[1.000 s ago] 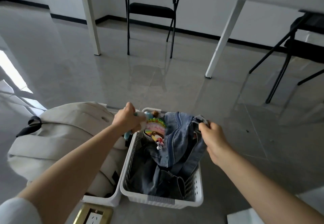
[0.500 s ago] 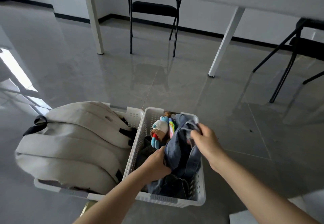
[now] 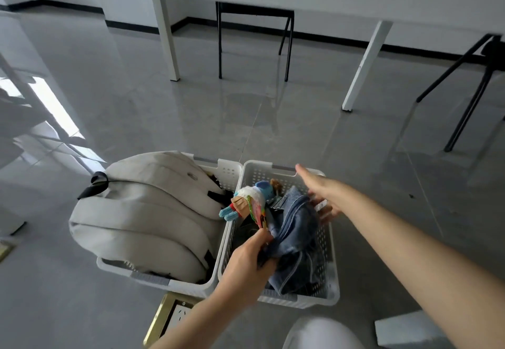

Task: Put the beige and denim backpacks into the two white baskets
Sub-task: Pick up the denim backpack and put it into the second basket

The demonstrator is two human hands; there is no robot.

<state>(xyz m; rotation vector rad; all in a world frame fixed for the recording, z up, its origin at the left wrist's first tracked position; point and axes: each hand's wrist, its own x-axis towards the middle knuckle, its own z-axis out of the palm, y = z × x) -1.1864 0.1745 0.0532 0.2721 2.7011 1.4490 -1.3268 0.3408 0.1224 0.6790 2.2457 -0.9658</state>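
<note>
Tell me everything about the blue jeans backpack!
The denim backpack is soft, faded blue cloth, crumpled and slumped inside the right white basket. A colourful plush toy lies at its far end, over the basket's rim. The left hand pinches a fold of it; the right hand touches its far side, fingers spread.

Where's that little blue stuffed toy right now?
In the head view, the stuffed toy lies across the left rim of the right basket, between the beige backpack and denim backpack.

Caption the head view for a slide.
Left hand tucks blue denim backpack into right white basket; beige backpack fills the left one.
</note>
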